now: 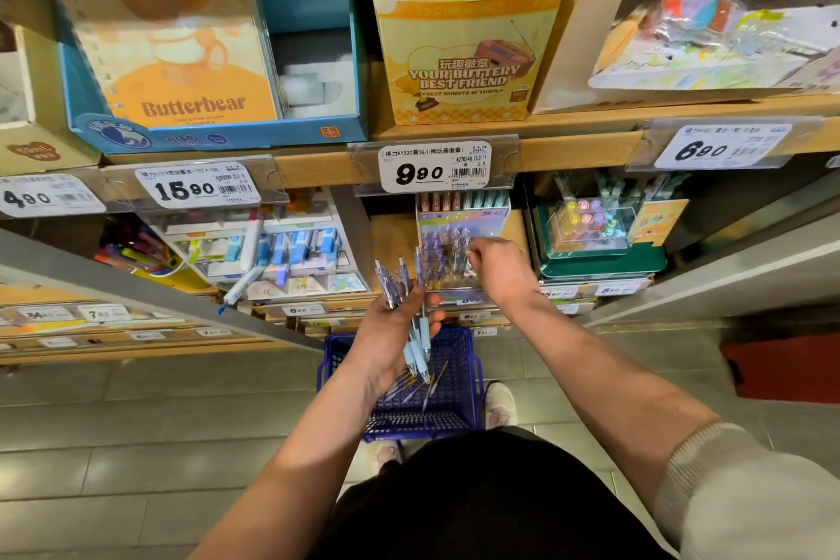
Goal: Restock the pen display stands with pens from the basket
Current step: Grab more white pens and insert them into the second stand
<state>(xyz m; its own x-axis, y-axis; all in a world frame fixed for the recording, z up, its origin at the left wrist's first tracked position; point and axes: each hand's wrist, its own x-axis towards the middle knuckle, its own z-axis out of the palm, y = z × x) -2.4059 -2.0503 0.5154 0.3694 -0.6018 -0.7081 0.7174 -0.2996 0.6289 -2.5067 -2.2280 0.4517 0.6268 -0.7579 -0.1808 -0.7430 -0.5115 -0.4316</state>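
My left hand (394, 334) grips a bundle of clear purple pens with pale blue grips (411, 309), held upright in front of the shelf. My right hand (497, 266) reaches into the clear pen display stand (459, 218) on the lower shelf, its fingertips pinching a purple pen (463, 248) among the pens standing there. Below my hands, a blue plastic basket (459, 405) sits on the floor with several loose pens (416, 386) lying in it.
Another stand with blue and white pens (282, 250) is to the left, one pen hanging off its front. A green tray with a clear box (595, 236) sits to the right. Above, a wooden shelf (577, 146) carries boxes and price tags. My shoe (499, 405) is beside the basket.
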